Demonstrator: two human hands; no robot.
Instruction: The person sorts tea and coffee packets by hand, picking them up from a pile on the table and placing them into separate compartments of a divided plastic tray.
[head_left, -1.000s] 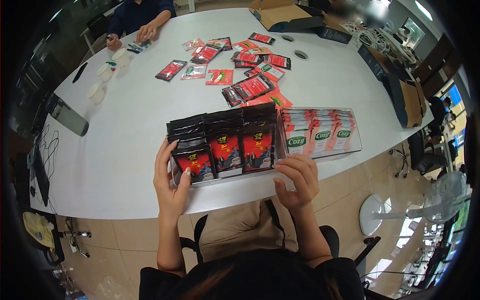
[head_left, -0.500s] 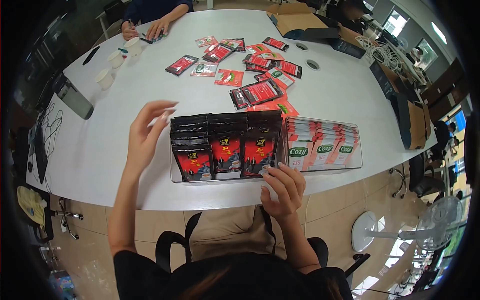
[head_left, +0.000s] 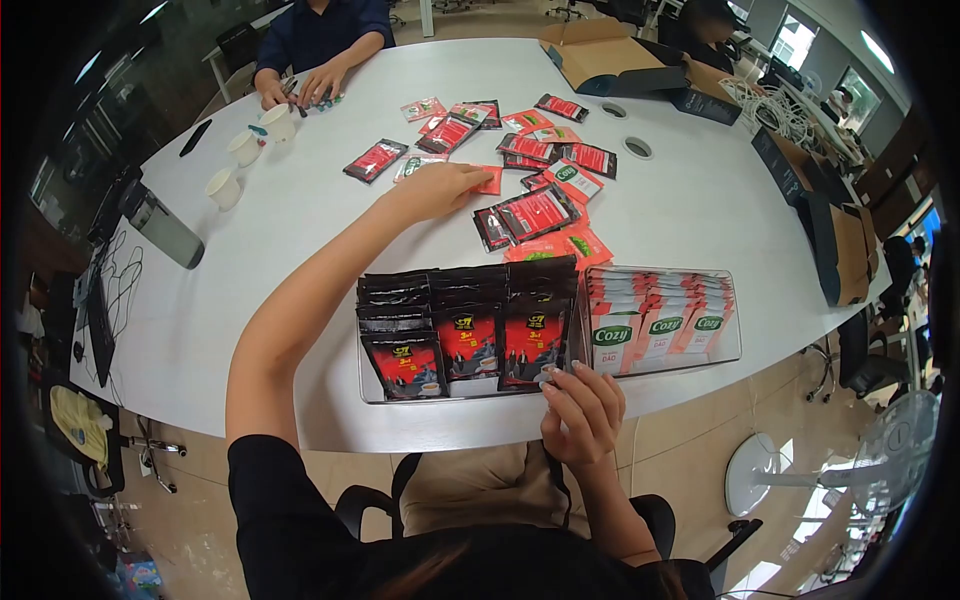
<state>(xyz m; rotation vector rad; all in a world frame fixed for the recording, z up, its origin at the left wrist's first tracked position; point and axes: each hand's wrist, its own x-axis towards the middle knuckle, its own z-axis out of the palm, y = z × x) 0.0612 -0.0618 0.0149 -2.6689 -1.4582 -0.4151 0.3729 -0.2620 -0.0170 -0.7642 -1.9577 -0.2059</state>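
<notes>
My left hand (head_left: 432, 192) is stretched across the table, its fingertips over a pink-red tea sachet (head_left: 488, 182) that lies flat. The hand hides part of that sachet, and the thumb is out of sight. Loosely curled, my right hand (head_left: 585, 415) rests at the front edge of a clear tray (head_left: 480, 399), with nothing visible in its fingers and the thumb apart. Rows of black-and-red coffee sachets (head_left: 470, 340) stand upright in the tray's left part. Pink-and-white Cozy tea sachets (head_left: 664, 335) fill the right part.
Loose coffee sachets (head_left: 535, 212) and tea sachets lie scattered beyond the tray. Paper cups (head_left: 223, 189) and a bottle (head_left: 162, 225) stand at the left. Opened cardboard boxes (head_left: 600, 55) line the right side. Another person's hands (head_left: 325, 82) handle small items at the far edge.
My left hand has moved from beside the tray, forward and right, to the loose sachets. My right hand has stayed by the tray's front edge. The view has shifted slightly.
</notes>
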